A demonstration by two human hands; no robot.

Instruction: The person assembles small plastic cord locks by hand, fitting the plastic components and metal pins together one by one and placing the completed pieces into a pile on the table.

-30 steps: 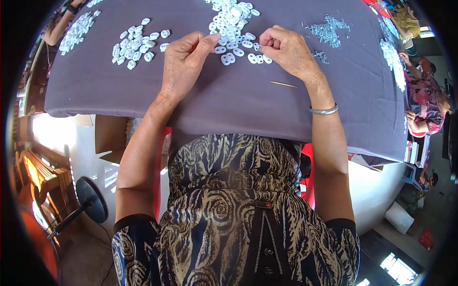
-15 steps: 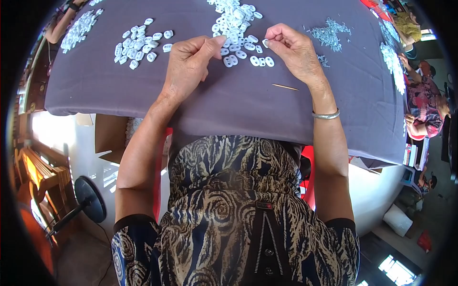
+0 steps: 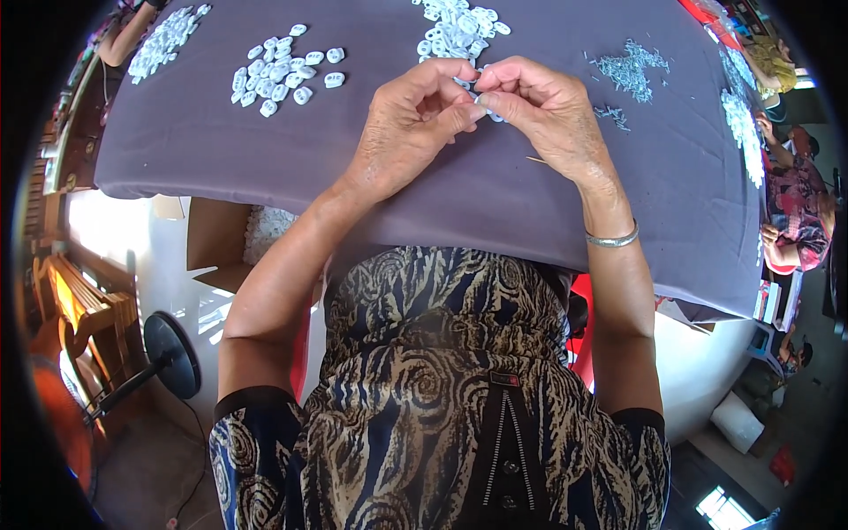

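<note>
My left hand and my right hand meet fingertip to fingertip over the near end of the middle pile. Pinched in my right thumb and fingers is a small white plastic piece, mostly covered. The left thumb and fingers are closed against it; whatever they hold is hidden. Just beyond the hands lies a heap of white oval plastic pieces with holes. Several of these pieces are partly hidden behind my fingers. A thin pointed wooden stick shows its end beside my right wrist.
Left on the grey-covered table is a smaller group of white pieces; a further pile lies at the far left. Small metal pins lie to the right. Other people sit at the right edge. A cardboard box stands below.
Both hands have come together; the left moved right and the right moved slightly inward with its small white piece. The view has shifted a little, and the stick is now mostly covered.
</note>
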